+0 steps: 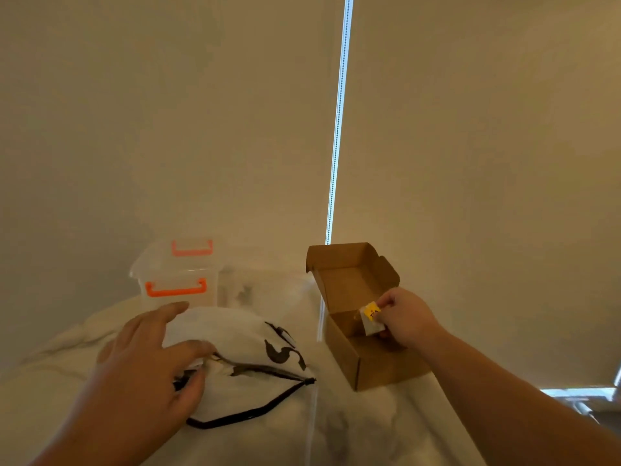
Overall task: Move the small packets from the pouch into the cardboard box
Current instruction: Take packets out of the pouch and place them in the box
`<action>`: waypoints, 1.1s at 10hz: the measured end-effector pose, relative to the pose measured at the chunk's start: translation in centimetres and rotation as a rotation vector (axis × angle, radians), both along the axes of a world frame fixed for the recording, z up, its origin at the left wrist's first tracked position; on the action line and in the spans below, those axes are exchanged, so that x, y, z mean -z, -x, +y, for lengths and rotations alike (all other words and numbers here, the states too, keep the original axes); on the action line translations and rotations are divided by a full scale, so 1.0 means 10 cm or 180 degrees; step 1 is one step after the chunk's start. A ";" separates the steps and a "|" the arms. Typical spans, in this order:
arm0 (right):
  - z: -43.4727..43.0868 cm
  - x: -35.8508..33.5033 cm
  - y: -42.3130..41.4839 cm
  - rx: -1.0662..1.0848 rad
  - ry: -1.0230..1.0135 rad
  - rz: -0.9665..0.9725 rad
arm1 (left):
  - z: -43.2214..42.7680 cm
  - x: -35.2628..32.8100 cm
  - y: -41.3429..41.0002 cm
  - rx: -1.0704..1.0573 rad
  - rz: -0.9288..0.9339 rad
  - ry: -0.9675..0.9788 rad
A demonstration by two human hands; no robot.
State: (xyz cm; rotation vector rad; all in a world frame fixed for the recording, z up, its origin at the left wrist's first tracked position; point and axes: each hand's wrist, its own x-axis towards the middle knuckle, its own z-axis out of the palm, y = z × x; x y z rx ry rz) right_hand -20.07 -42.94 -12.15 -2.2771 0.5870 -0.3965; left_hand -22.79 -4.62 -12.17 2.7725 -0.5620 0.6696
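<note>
Right hand [405, 317]: fingertips pinched shut on one small packet [370, 318], held over the open cardboard box [356, 344], just inside its right wall.
Left hand [151, 361]: fingers spread apart, palm down, pressing flat on the white zip pouch [248, 351]; it grips nothing.
Packet in hand: white sachet with a yellow printed patch; it sits just left of the right fingertips, above the box floor, not yet released.
Box: lid flap stands open beyond the right hand; the visible part of the interior looks bare. The box rests on the white bedding [336, 432], right of the pouch and apart from it.
Pouch: lies under and right of the left hand, dark zip line running toward its far corner. Whether further packets remain inside cannot be told.
Handling, judged: the packet looks light, thin and limp, likely slick film. A two-finger pinch at a sealed edge should hold; squeezing the middle risks crushing the contents.
Pouch handling, judged: soft fabric that shifts on bedding; the left hand's hold-down is needed while reaching in.
Other items: a clear lidded tub with orange latches [176, 280] stands beyond the left hand.
</note>
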 end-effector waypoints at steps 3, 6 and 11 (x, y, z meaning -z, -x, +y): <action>0.26 0.21 -0.20 -0.0049 -0.0877 -0.0071 | -0.18 -0.06 -0.23 0.0084 -0.0167 0.0068; 0.39 0.06 -0.50 -0.0432 0.0544 0.1221 | -0.26 -0.01 -0.37 0.0454 -0.0145 0.1136; 0.35 0.22 -0.64 -0.0323 0.1274 0.1389 | 0.08 0.07 -0.45 0.0237 -0.0052 0.1008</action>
